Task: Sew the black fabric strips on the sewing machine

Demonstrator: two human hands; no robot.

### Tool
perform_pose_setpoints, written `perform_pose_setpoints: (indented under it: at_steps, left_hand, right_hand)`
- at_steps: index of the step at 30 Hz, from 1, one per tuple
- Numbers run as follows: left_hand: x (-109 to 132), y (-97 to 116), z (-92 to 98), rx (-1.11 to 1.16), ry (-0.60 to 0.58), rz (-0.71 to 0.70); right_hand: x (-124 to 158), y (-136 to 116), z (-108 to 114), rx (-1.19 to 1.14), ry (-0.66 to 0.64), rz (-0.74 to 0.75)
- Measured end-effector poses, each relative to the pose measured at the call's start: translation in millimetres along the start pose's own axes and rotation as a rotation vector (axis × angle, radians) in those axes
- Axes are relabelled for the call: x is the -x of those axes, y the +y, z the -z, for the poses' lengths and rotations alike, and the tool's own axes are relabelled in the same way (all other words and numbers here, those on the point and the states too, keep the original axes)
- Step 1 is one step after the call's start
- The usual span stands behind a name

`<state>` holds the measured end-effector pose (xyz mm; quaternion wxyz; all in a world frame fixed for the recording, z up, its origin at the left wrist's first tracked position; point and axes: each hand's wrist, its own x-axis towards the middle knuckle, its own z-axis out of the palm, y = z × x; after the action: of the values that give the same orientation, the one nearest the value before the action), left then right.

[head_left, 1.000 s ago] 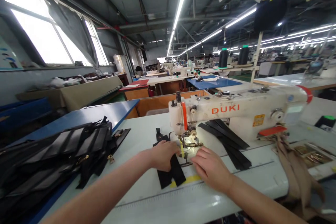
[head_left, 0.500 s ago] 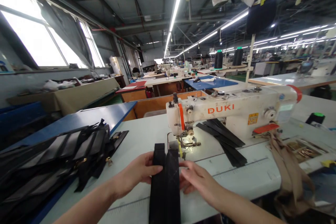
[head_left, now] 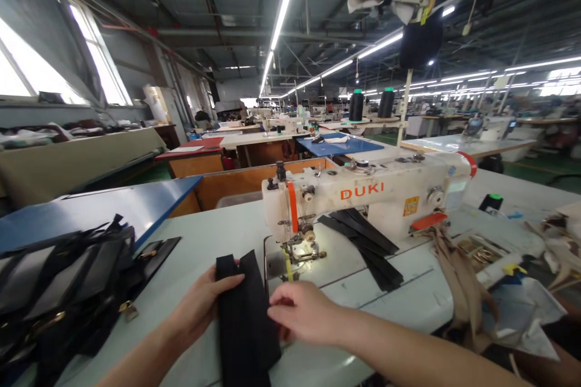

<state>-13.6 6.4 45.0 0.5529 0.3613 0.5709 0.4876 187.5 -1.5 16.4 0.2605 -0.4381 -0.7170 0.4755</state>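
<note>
Two flat black fabric straps [head_left: 242,320] stand side by side, slightly fanned apart at the top, in front of the sewing machine. My left hand [head_left: 204,299] grips the left one near its upper end, thumb across the front and fingers behind. My right hand [head_left: 308,314] is closed at the right edge of the straps, its thumb and forefinger pressed together. What sits between those fingertips is too hidden to make out. Just beyond, the white DUKI sewing machine [head_left: 363,190] has its lit needle area [head_left: 306,251] above the table.
Black straps with metal buckles [head_left: 59,290] are heaped at the left. More black strips [head_left: 367,248] lie under the machine arm. Beige straps [head_left: 458,284] hang over the table edge by a tray of metal rings [head_left: 481,254]. A black thread cone [head_left: 491,202] lies behind.
The view has turned right. The black straps have spread and tilted, the right one leaning outward. My right hand's fingers have gone from loosely parted to pressed together at the strap edge.
</note>
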Motion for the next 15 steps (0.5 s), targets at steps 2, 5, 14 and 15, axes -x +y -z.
perform_pose_setpoints:
  at_steps: [2, 5, 14, 15]
  left_hand:
    - [-7, -3, 0.2, 0.013, -0.010, -0.007]
    - [-12, -6, 3.2, 0.021, -0.040, -0.031]
    - [-14, -12, 8.5, 0.023, 0.019, -0.104]
    - [-13, -12, 8.3, 0.021, 0.022, -0.102]
  right_hand:
    - [9, 4, 39, 0.195, 0.133, -0.002]
    - [20, 18, 109, 0.532, 0.386, -0.076]
    - [9, 62, 164, 1.098, 0.396, -0.284]
    - [7, 63, 163, 1.126, 0.389, -0.276]
